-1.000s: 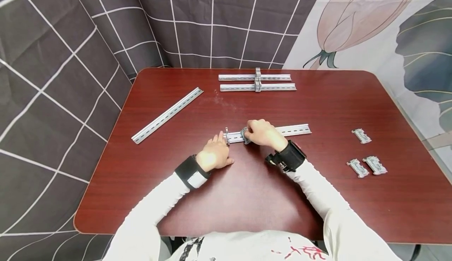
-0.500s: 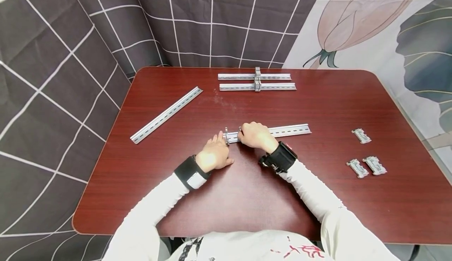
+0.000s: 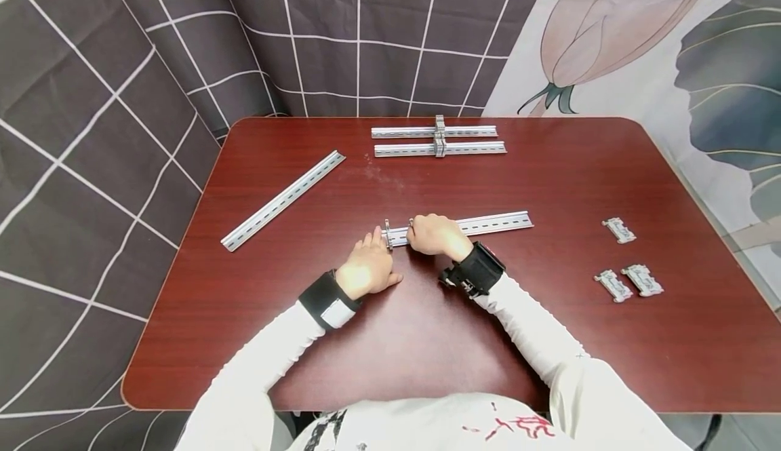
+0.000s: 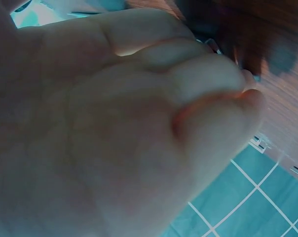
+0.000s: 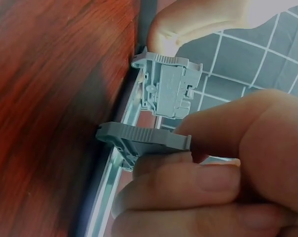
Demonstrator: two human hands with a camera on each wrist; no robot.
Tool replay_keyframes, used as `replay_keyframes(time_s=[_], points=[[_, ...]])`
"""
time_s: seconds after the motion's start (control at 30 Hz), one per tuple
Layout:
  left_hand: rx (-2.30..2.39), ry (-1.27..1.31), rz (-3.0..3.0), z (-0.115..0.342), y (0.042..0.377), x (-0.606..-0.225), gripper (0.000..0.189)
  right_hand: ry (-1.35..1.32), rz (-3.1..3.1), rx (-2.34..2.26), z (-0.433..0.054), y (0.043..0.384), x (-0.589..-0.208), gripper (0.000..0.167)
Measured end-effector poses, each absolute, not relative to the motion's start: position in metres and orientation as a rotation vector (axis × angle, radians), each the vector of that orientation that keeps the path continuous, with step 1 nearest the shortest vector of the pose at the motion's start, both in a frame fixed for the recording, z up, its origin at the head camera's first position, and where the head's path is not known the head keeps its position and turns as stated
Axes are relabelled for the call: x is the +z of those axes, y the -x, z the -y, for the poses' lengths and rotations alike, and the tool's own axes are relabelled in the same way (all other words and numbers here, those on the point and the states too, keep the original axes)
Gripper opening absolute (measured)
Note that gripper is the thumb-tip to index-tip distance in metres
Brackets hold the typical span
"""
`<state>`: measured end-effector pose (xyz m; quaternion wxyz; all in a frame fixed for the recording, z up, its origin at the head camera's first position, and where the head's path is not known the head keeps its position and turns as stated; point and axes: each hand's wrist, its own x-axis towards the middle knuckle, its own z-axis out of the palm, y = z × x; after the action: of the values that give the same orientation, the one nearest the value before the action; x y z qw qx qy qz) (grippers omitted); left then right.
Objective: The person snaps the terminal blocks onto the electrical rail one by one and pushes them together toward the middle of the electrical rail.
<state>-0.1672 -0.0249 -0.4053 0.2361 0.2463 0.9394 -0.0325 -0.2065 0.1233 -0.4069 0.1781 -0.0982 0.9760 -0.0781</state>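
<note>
A slotted metal DIN rail point(image 3: 497, 223) lies across the middle of the table. One grey terminal block point(image 5: 166, 89) stands on its left end, and the fingertips of my left hand point(image 3: 367, 268) touch that block's outer side, fingers extended and palm low over the table. My right hand point(image 3: 436, 235) pinches a second grey terminal block point(image 5: 144, 137), which sits tilted on the rail. A short gap separates the two blocks in the right wrist view. From the head, the right fingers hide most of the held block; my left palm fills much of the left wrist view.
Another bare rail point(image 3: 283, 200) lies slantwise at the left. Two parallel rails point(image 3: 476, 148) at the back are bridged by grey terminal blocks point(image 3: 439, 137). Three loose terminal blocks point(image 3: 643, 280) lie on the right side of the table point(image 3: 579, 180). Grid-patterned cloth hangs behind.
My right hand has moved left along the rail with the pinched terminal block, closer to the end block. The left hand has stayed in place; the head view has shifted slightly.
</note>
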Motion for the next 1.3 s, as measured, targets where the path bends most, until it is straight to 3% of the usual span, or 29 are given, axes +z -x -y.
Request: replay_keyframes(time_s=[1.3], points=[[-0.106, -0.619, -2.592, 0.0224, 0.1627, -0.4045, 0.075, 0.247, -2.745, -0.387, -0.128, 0.208, -0.4028, 0.03]])
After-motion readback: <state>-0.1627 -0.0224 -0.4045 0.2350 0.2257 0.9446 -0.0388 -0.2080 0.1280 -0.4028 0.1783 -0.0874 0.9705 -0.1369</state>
